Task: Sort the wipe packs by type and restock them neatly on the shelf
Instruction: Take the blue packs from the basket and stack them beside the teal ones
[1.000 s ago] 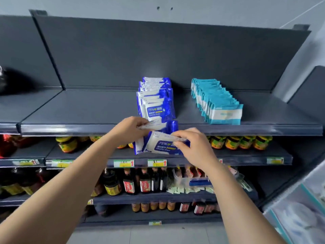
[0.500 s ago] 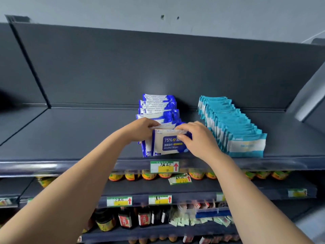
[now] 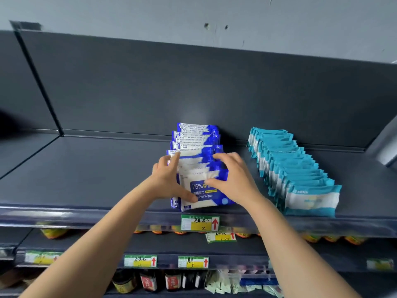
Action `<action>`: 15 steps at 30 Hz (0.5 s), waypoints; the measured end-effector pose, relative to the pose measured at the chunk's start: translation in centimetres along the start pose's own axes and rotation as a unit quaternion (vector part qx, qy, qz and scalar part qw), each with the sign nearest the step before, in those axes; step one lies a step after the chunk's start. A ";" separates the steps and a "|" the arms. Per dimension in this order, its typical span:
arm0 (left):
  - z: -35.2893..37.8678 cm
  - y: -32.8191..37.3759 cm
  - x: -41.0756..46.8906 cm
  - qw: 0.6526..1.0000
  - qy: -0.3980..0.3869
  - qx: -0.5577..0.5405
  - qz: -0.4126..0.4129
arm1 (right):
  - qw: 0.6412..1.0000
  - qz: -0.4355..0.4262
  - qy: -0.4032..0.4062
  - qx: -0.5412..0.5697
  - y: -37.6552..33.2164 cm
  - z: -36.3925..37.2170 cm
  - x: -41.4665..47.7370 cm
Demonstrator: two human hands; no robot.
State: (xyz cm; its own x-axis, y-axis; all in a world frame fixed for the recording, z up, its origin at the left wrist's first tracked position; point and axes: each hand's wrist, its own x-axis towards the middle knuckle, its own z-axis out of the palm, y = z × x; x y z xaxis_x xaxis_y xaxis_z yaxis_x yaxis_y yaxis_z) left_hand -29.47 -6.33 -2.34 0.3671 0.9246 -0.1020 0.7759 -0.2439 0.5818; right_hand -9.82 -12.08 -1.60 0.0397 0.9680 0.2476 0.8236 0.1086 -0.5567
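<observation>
Blue alcohol wipe packs (image 3: pixel 196 145) stand in one file down the middle of the shelf (image 3: pixel 86 175), running from its back wall to its front edge. Both hands are on the handful (image 3: pixel 207 195) at the front, whose face reads "75%" and "Alcohol Wipes". A second ago that handful hung in the air below and in front of the shelf's front edge, and half a second ago it was just coming over the lip. Now its bottom edge appears to rest on the shelf just behind the front edge, pressed up against the rest of the file. The left hand (image 3: pixel 166 179) holds the handful's left side, with the thumb across the lower front face and the fingers reaching up along the left edge. The right hand (image 3: pixel 235 179) is curled over the top right, fingers hooked behind the tops and thumb on the face. Neither has let go. Teal wipe packs (image 3: pixel 294 166) form their own file toward the right end of the shelf, well apart from the blue, so the two types are separate. I judge the placing done bar the squaring: the front packs fan slightly to the left and want pushing flush before release. A yellow price tag (image 3: pixel 199 223) sits on the front edge directly below.
</observation>
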 end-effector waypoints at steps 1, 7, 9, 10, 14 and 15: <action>0.2 -0.3 0.1 0.999 0.000 -0.045 -0.006 | 0.998 0.032 -0.026 0.041 0.2 -0.2 0.0; 1.3 -0.9 -0.4 0.974 0.024 -0.226 0.024 | 0.973 0.072 -0.172 0.133 2.6 1.5 0.9; 1.5 -0.9 -0.2 0.977 0.074 -0.198 0.038 | 0.986 0.063 -0.107 0.110 2.3 2.8 1.3; 1.5 -1.2 0.0 0.977 0.083 -0.190 0.045 | 0.989 0.055 -0.081 0.110 2.0 3.4 1.4; 0.5 -2.9 0.8 0.971 0.020 -0.239 0.029 | 0.989 0.057 -0.068 0.117 2.6 4.2 1.9; 0.4 -3.4 1.0 0.966 -0.002 -0.258 0.025 | 0.986 0.071 -0.076 0.130 2.8 4.1 2.0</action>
State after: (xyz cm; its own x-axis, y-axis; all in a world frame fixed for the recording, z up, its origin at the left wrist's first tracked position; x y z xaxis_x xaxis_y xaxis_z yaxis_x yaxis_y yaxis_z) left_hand -31.50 -4.73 -4.75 0.4009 0.9138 -0.0655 0.3982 -0.1093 0.9108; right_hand -9.70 -8.93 -5.90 0.0422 0.9982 0.0417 0.6424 0.0049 -0.7664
